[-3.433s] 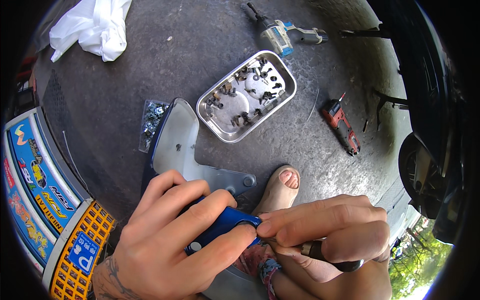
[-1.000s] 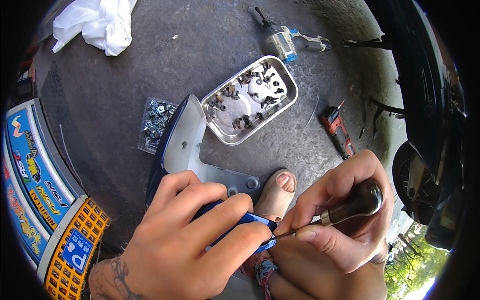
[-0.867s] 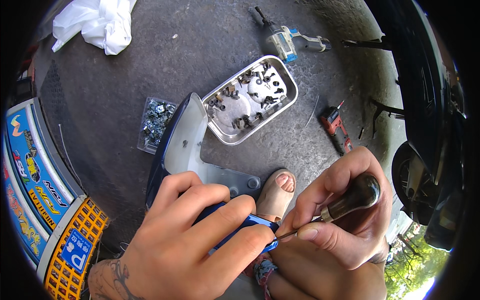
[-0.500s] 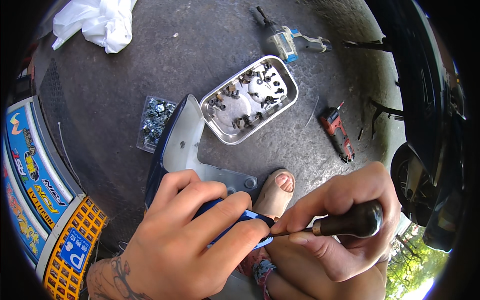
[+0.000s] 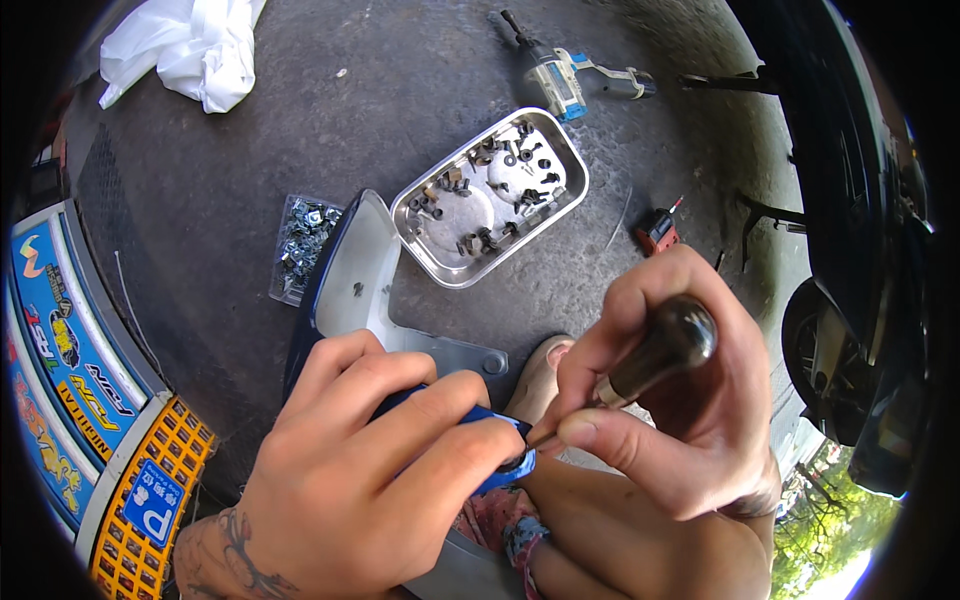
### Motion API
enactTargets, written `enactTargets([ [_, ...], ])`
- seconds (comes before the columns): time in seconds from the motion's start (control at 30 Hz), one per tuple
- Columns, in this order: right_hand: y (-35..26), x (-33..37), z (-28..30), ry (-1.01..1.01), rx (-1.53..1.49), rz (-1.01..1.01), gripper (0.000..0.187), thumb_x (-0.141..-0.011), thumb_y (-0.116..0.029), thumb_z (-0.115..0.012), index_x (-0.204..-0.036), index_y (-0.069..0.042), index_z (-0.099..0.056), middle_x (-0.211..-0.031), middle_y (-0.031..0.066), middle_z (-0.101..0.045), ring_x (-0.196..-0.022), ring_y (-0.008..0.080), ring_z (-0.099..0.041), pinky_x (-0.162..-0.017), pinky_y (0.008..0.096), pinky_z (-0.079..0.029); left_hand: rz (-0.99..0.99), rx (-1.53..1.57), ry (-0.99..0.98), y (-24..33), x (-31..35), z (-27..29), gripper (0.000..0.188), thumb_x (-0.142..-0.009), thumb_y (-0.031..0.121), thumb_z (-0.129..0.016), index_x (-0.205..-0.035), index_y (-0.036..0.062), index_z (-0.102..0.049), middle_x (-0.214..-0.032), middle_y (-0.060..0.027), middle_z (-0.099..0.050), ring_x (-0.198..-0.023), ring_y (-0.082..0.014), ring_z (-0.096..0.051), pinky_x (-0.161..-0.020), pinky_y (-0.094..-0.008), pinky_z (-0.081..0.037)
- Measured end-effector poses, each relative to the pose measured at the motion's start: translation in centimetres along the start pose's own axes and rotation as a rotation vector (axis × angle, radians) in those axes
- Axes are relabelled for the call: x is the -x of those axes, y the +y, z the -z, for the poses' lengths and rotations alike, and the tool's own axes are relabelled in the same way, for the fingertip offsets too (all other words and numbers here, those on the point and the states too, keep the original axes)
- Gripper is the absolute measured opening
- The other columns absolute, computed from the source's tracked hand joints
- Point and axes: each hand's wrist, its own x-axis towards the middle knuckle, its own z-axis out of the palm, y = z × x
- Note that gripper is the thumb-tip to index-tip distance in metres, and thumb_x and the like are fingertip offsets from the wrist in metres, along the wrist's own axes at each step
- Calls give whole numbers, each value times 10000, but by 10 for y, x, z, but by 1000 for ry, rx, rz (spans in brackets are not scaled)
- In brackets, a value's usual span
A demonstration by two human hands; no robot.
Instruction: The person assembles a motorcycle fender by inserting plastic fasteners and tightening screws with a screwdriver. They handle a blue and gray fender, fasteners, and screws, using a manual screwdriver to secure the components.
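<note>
My left hand (image 5: 345, 470) is clasping a blue part (image 5: 500, 479). My right hand (image 5: 690, 440) is pinching a dark-handled tool (image 5: 660, 350), pointing its shaft at the part's end.

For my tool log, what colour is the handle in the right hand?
The tool handle is glossy blackish brown, best seen in the head view.

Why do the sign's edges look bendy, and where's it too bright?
In the head view, the fisheye lens bows the blue sign panel; lower right in the head view, light under the green leaves glares white; the head view also shows shine on the dark handle.
</note>
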Motion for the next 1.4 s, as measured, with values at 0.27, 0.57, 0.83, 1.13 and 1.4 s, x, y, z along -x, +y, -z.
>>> enactTargets([
  [0.27,17,11,-2,214,-490,112,623,-838,24,-880,-1168,-65,-359,-915,221,-706,-820,382,-790,-754,477,-692,80,131,-7,2,-7,26,408,-712,125,-924,-1058,29,-729,-952,-102,-751,-824,-286,-674,-805,-420,-516],
  [0.57,27,19,15,-16,-444,69,419,-933,141,-741,-1208,-4,-461,-1051,197,-707,-973,255,-775,-882,389,-663,65,397,-391,-4,-17,86,281,-882,187,-832,-1103,53,-721,-922,-71,-722,-831,-283,-699,-757,-385,-522],
  [0.83,-17,19,49,172,-259,500,308,-761,147,-427,-991,-23,-540,-878,97,-673,-842,217,-724,-727,330,-591,50,639,-136,0,-7,71,248,-800,197,-774,-950,48,-643,-870,-45,-699,-710,-173,-571,-777,-319,-415],
  [1.13,-48,29,59,298,590,736,177,-712,-20,-698,-886,14,-711,-801,110,-652,-706,223,-643,-640,325,-476,-89,911,125,-16,-30,47,303,-993,307,-507,-749,132,-466,-588,-8,-538,-575,-123,-369,-804,-351,-338],
  [1.4,-52,59,-15,124,862,652,293,-737,-62,-851,-1014,-34,-761,-871,70,-693,-712,245,-699,-594,370,-548,-78,952,185,-20,-41,16,353,-1046,250,-398,-718,127,-442,-570,-9,-487,-560,-132,-368,-753,-356,-352],
])
